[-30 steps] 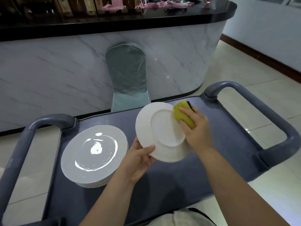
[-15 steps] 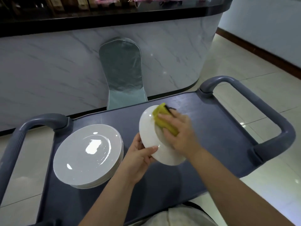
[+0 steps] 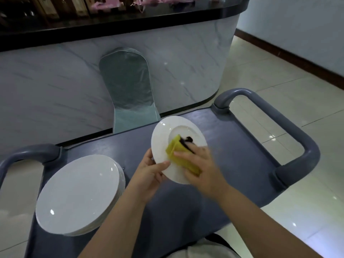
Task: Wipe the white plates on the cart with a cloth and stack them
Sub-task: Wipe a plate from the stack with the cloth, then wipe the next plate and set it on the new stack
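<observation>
A white plate (image 3: 167, 135) is tilted up above the middle of the dark blue cart (image 3: 232, 157). My left hand (image 3: 149, 175) grips its lower left rim, thumb on the face. My right hand (image 3: 202, 168) presses a folded yellow cloth (image 3: 178, 155) with a dark edge against the plate's lower half; the hand is blurred. A stack of several white plates (image 3: 78, 194) lies flat on the cart's left side.
Grey tubular handles rise at the cart's left end (image 3: 28, 153) and right end (image 3: 290, 127). A chair with a shiny grey cover (image 3: 128, 90) stands behind the cart, against a marble-faced counter (image 3: 55, 81). Tiled floor (image 3: 297, 71) lies to the right.
My right hand has wiped the cloth from the plate's upper right edge down and left across its face. The plate has tilted and turned slightly in my left hand.
</observation>
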Demonstrator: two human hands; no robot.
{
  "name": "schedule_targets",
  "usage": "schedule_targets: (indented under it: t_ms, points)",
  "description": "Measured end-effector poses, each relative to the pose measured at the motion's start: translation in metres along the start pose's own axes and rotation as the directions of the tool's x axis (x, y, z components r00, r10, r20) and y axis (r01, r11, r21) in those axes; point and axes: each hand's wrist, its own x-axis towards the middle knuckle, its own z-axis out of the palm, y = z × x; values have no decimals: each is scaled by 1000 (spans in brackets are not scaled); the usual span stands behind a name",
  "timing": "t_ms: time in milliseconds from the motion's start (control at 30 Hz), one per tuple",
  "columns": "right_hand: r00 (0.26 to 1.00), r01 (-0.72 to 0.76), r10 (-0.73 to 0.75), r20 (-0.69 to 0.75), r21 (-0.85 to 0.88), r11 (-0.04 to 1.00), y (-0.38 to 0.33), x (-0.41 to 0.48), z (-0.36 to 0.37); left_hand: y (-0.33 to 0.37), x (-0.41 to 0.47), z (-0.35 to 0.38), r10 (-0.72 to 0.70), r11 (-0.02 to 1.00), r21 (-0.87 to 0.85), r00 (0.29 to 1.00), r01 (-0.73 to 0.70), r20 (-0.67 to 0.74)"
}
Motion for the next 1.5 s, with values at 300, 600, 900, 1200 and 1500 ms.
schedule_targets:
  t_ms: [300, 600, 900, 1200, 1500]
  points:
    - [927, -374, 364, -87, -151, 915, 118, -28, -88, 9, 68, 55, 43, 943, 333, 980, 25, -193]
    - [843, -536, 519, -140, -161, 829, 146, -25, -115, -34, 172, 141, 212, -273, 954, 960, -121, 182]
    - [807, -590, 580, -114, -102, 801, 174, -22, -135, -117, 198, 125, -117, -672, 700, 968, -240, 220]
    - [809, -586, 587, 4, -73, 807, 174, -22, -117, -132, 201, 111, -131, -529, 813, 970, -244, 205]
    - [948, -316, 308, 83, 103, 943, 112, 59, -62, -10, 127, 57, 422, -260, 964, 904, 53, 64]
